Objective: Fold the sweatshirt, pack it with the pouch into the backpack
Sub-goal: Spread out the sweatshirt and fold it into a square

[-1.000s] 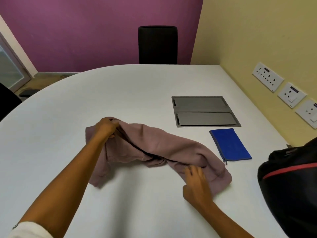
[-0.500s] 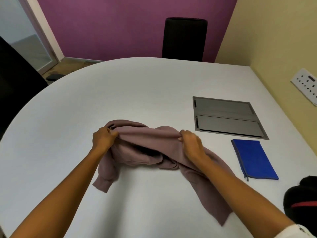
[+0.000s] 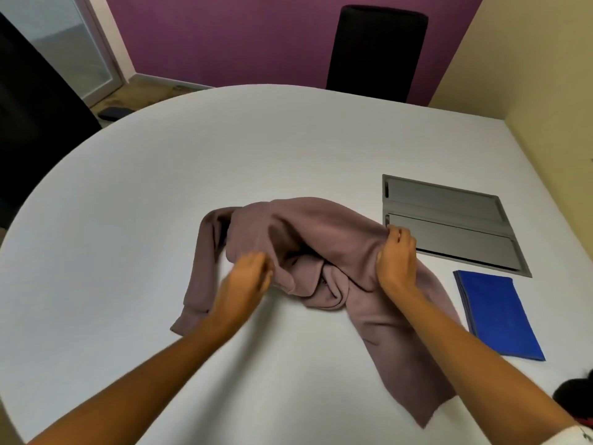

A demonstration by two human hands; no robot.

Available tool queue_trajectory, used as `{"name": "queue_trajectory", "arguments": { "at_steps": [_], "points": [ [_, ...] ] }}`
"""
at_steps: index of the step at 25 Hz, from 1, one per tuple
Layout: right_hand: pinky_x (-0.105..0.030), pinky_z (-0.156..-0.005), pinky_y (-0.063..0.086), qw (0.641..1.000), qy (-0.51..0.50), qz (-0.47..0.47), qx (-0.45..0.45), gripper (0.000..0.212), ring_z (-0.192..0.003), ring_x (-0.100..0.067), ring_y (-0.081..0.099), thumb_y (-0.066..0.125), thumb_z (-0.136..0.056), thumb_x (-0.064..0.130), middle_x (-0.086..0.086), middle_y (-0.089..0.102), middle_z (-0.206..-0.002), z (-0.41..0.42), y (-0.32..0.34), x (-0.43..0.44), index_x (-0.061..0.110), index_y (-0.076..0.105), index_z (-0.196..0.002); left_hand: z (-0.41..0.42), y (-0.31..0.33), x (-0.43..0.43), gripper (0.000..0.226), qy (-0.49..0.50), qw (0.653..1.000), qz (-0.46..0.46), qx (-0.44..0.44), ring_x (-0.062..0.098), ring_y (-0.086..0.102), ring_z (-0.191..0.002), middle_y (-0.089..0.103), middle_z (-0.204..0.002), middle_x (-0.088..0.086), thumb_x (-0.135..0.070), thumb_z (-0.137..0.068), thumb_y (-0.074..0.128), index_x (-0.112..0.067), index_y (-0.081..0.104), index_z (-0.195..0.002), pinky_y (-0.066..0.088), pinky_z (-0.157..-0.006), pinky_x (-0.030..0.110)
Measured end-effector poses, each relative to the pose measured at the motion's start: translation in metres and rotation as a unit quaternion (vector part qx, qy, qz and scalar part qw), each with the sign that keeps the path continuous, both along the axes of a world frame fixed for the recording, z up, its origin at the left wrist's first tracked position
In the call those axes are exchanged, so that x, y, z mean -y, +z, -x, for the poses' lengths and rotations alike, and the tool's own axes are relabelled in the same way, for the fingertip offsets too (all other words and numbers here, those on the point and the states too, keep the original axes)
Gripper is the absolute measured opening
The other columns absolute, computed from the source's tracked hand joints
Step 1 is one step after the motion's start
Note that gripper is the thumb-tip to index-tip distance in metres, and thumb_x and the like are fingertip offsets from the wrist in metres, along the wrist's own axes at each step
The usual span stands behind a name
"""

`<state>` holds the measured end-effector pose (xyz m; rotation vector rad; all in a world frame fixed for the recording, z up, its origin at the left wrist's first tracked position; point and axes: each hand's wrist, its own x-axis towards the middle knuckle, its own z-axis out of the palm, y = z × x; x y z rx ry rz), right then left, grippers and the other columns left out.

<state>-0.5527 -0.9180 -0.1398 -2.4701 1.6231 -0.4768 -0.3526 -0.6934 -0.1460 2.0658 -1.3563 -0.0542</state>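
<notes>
Purple and yellow walls stand behind a big round white table (image 3: 134,220). A black chair (image 3: 375,49) sits at the far side of the table.

On the table, near its middle, lies the soft dusty-pink sweatshirt (image 3: 321,239). It is bunched up, not flat. One sleeve hangs to the left and one long part runs toward the near right.

Just right of the sweatshirt is a flat grey metal panel (image 3: 449,226) set into the table. Nearer than the panel, also right of the sweatshirt, lies the flat blue cloth pouch (image 3: 500,316), close but not touching. A small bit of the black backpack (image 3: 574,395) peeks in at the right edge, well right of the sweatshirt.

The left hand (image 3: 247,284) pinches the near left edge of the sweatshirt, fingers pressed together. It looks blurry. The right hand (image 3: 396,255) grips the cloth at the right side, fingers curled shut around a fold.

I think the folding step is only starting. Next, the hands probably need to spread the sweatshirt flat and smooth before folding the sleeves in.
</notes>
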Motion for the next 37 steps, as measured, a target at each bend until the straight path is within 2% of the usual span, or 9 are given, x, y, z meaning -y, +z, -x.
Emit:
{"name": "queue_trajectory", "arguments": {
  "at_steps": [3,8,12,15,19,22,26,31,37],
  "points": [
    [-0.043,-0.107,0.038,0.994,0.050,0.081,0.058,0.050,-0.130,-0.035,0.039,0.052,-0.091,0.007,-0.021,0.041,-0.140,0.021,-0.022,-0.046,0.000,0.040,-0.139,0.042,-0.042,-0.020,0.018,0.041,0.988,-0.064,-0.133,0.017,0.057,-0.069,0.064,-0.081,-0.002,-0.031,-0.088,0.059,-0.013,0.061,-0.087,0.048,-0.063,0.031],
    [-0.045,-0.117,0.017,0.989,0.090,0.109,-0.048,0.068,-0.144,-0.035,0.018,0.039,-0.088,0.031,-0.018,0.018,-0.157,0.054,-0.053,-0.089,0.005,0.026,-0.149,0.063,-0.048,0.005,0.025,0.217,0.884,-0.069,-0.408,0.023,0.061,-0.082,0.068,-0.091,0.008,-0.030,-0.086,0.068,-0.008,0.061,-0.094,0.045,-0.074,0.030],
    [-0.053,-0.115,0.017,0.984,0.100,0.106,-0.104,0.076,-0.144,-0.038,0.013,0.064,-0.082,0.028,-0.018,0.011,-0.158,0.067,-0.066,-0.082,0.012,0.031,-0.149,0.065,-0.063,0.003,0.046,0.091,0.985,-0.137,-0.059,0.032,0.057,-0.091,0.063,-0.105,0.013,-0.012,-0.068,0.080,-0.004,0.062,-0.110,0.047,-0.070,0.037],
    [-0.055,-0.116,0.012,0.979,0.111,0.137,-0.101,0.079,-0.145,-0.040,0.009,0.071,-0.078,0.023,-0.018,0.010,-0.158,0.057,-0.056,-0.069,0.021,0.033,-0.148,0.062,-0.073,-0.003,0.056,0.007,0.975,-0.187,0.115,0.030,0.059,-0.074,0.066,-0.089,0.009,-0.003,-0.043,0.085,-0.009,0.068,-0.096,0.046,-0.057,0.034],
    [-0.054,-0.111,0.026,0.956,0.185,0.208,-0.088,0.066,-0.140,-0.042,0.023,0.063,-0.087,0.014,-0.019,0.019,-0.156,0.032,-0.044,-0.044,0.017,0.035,-0.147,0.049,-0.072,0.006,0.048,-0.017,0.965,-0.209,0.158,0.027,0.059,-0.060,0.063,-0.068,0.009,0.006,-0.036,0.085,-0.007,0.068,-0.079,0.046,-0.049,0.030],
    [-0.045,-0.083,0.050,0.944,0.224,0.225,-0.087,0.069,-0.104,-0.040,0.050,0.072,-0.082,0.007,-0.024,0.043,-0.135,0.017,-0.037,-0.026,0.012,0.040,-0.143,0.045,-0.065,0.001,0.043,-0.080,0.969,-0.167,0.166,0.024,0.056,-0.056,0.060,-0.068,0.007,0.008,-0.040,0.081,-0.007,0.067,-0.077,0.038,-0.042,0.026],
    [-0.039,-0.055,0.048,0.945,0.240,0.186,-0.121,0.077,-0.073,-0.037,0.052,0.076,-0.062,-0.013,-0.026,0.055,-0.097,0.009,-0.025,0.008,0.001,0.052,-0.133,0.041,-0.047,-0.019,0.034,-0.146,0.973,-0.047,0.174,0.022,0.052,-0.064,0.061,-0.083,0.004,0.010,-0.060,0.069,-0.009,0.064,-0.088,0.037,-0.049,0.029],
    [-0.045,-0.073,0.047,0.966,0.150,0.121,-0.174,0.054,-0.093,-0.041,0.047,0.061,-0.088,-0.001,-0.028,0.047,-0.112,0.008,-0.013,0.063,0.010,0.047,-0.139,-0.005,0.012,-0.024,0.016,-0.154,0.966,0.044,0.201,0.029,0.054,-0.082,0.062,-0.093,0.012,0.006,-0.082,0.057,-0.003,0.062,-0.095,0.042,-0.072,0.034],
    [-0.046,-0.091,0.042,0.980,0.093,0.075,-0.158,0.038,-0.112,-0.039,0.041,0.054,-0.095,0.017,-0.020,0.042,-0.129,0.025,-0.006,0.062,0.018,0.051,-0.134,-0.073,0.024,-0.013,0.013,0.008,0.979,0.046,0.197,0.032,0.052,-0.116,0.065,-0.116,0.010,-0.006,-0.091,0.055,-0.006,0.066,-0.097,0.040,-0.096,0.043]
  ]
}}
